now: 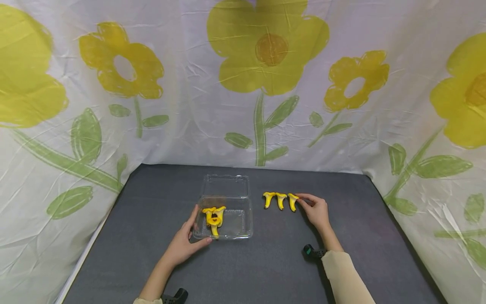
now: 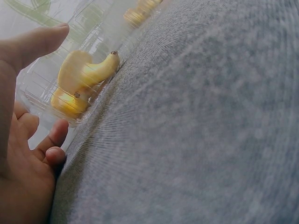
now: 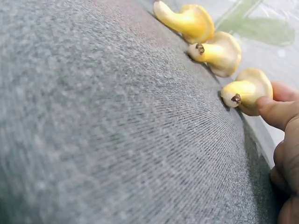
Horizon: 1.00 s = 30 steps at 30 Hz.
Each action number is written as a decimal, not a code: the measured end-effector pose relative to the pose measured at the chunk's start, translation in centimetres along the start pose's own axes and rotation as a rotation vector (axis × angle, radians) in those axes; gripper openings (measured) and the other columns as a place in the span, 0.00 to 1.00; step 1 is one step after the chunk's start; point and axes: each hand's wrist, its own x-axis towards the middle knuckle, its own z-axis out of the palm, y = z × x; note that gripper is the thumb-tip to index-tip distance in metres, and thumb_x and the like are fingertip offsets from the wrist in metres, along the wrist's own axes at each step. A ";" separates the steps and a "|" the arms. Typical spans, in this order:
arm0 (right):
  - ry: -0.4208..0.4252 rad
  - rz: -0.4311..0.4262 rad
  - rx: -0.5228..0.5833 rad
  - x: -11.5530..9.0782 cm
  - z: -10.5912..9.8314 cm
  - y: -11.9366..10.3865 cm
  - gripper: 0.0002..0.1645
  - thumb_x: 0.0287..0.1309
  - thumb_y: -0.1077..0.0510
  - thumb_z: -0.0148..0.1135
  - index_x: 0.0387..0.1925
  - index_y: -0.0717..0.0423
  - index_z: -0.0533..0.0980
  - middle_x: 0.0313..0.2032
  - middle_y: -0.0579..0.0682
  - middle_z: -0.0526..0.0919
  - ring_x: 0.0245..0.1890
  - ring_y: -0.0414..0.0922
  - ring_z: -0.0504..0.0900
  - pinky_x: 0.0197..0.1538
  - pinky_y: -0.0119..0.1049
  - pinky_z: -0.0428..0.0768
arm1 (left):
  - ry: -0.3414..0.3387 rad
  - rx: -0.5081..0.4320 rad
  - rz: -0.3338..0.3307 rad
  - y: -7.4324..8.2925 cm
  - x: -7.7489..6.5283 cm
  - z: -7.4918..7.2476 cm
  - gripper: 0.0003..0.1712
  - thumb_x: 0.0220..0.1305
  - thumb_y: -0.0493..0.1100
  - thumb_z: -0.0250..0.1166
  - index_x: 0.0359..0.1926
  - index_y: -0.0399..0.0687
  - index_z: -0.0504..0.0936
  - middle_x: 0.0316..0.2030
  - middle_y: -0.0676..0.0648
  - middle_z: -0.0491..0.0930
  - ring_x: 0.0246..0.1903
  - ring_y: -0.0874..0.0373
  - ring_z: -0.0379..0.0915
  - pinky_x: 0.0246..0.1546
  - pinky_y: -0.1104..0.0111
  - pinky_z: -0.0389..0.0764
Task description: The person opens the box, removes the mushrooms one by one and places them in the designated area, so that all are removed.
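Observation:
A clear plastic clamshell box stands on the table with its lid raised at the back. Three yellow mushrooms lie in its left part, seen through the wall in the left wrist view. My left hand rests at the box's front left corner, thumb along the front, fingers by the left side, spread rather than curled. To the right of the box, three more yellow mushrooms form a row: a left one, a middle one and a right one. My right hand pinches the right one by its cap between thumb and index finger.
The dark grey table ends at the back against a white cloth printed with yellow flowers, which also hangs at both sides. The raised lid stands behind the box. A black wrist device sits at my right wrist.

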 end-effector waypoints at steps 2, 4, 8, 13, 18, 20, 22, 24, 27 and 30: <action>-0.002 -0.001 0.008 0.1 0.0 0.1 0.10 0.67 0.64 0.72 0.48 0.57 0.90 0.45 0.61 0.91 0.09 0.29 0.57 0.18 0.27 0.60 | 0.001 0.000 0.002 0.0 0.0 0.0 0.68 0.60 0.60 0.79 0.87 0.61 0.43 0.59 0.40 0.73 0.51 0.49 0.66 0.49 0.56 0.71; -0.006 0.000 0.009 0.0 0.0 0.2 0.10 0.67 0.64 0.72 0.48 0.57 0.90 0.45 0.61 0.91 0.09 0.29 0.57 0.18 0.27 0.60 | -0.001 -0.003 0.002 -0.1 0.0 0.0 0.68 0.60 0.60 0.79 0.87 0.61 0.43 0.58 0.40 0.73 0.51 0.49 0.66 0.51 0.55 0.72; -0.014 0.014 0.007 -0.1 0.0 0.2 0.11 0.67 0.65 0.72 0.48 0.57 0.90 0.45 0.60 0.91 0.08 0.29 0.55 0.18 0.27 0.60 | -0.003 -0.004 0.003 0.0 -0.1 0.0 0.68 0.60 0.60 0.79 0.87 0.61 0.43 0.61 0.40 0.72 0.54 0.48 0.66 0.55 0.52 0.73; -0.026 0.043 0.010 -0.1 0.0 -0.1 0.12 0.68 0.65 0.71 0.51 0.57 0.89 0.48 0.61 0.90 0.09 0.30 0.56 0.18 0.28 0.60 | -0.001 -0.006 -0.001 0.1 -0.1 0.0 0.68 0.60 0.59 0.80 0.87 0.61 0.44 0.57 0.40 0.73 0.50 0.49 0.66 0.50 0.56 0.72; -0.029 0.036 0.034 -0.1 -0.1 -0.1 0.14 0.67 0.64 0.72 0.53 0.59 0.88 0.50 0.61 0.90 0.08 0.30 0.56 0.18 0.27 0.60 | -0.003 -0.009 -0.003 0.1 0.0 -0.1 0.68 0.59 0.58 0.80 0.87 0.61 0.44 0.47 0.43 0.69 0.40 0.53 0.61 0.40 0.62 0.64; -0.031 0.037 0.058 -0.1 -0.1 -0.1 0.15 0.66 0.64 0.73 0.53 0.60 0.88 0.51 0.61 0.90 0.08 0.30 0.56 0.18 0.26 0.59 | -0.004 -0.013 0.002 0.1 0.0 -0.2 0.68 0.59 0.57 0.80 0.87 0.61 0.44 0.46 0.44 0.68 0.38 0.54 0.60 0.39 0.63 0.63; -0.034 0.040 0.079 -0.1 -0.1 -0.2 0.16 0.64 0.64 0.74 0.54 0.60 0.88 0.51 0.62 0.89 0.08 0.30 0.57 0.17 0.26 0.59 | -0.006 -0.019 0.006 0.1 -0.1 -0.2 0.68 0.60 0.57 0.80 0.87 0.61 0.44 0.45 0.44 0.67 0.37 0.54 0.59 0.38 0.63 0.63; -0.043 0.052 0.082 -0.1 -0.2 -0.2 0.18 0.63 0.64 0.75 0.54 0.60 0.88 0.51 0.62 0.89 0.08 0.31 0.57 0.18 0.27 0.59 | -0.007 -0.023 0.008 0.1 -0.1 -0.2 0.67 0.60 0.57 0.80 0.87 0.61 0.44 0.45 0.44 0.67 0.37 0.54 0.59 0.38 0.63 0.63; -0.054 0.074 0.069 -0.1 -0.2 -0.2 0.19 0.62 0.64 0.76 0.55 0.59 0.88 0.51 0.61 0.90 0.08 0.31 0.56 0.18 0.27 0.59 | -0.008 -0.028 0.010 0.1 -0.1 -0.2 0.67 0.60 0.57 0.80 0.87 0.61 0.43 0.47 0.43 0.68 0.39 0.54 0.60 0.39 0.62 0.64; -0.064 0.094 0.065 -0.1 -0.2 -0.2 0.20 0.62 0.64 0.76 0.56 0.58 0.87 0.51 0.61 0.89 0.08 0.31 0.56 0.18 0.27 0.58 | -0.009 -0.032 0.009 0.1 -0.1 -0.2 0.67 0.60 0.57 0.80 0.87 0.61 0.43 0.48 0.43 0.69 0.41 0.53 0.61 0.40 0.61 0.64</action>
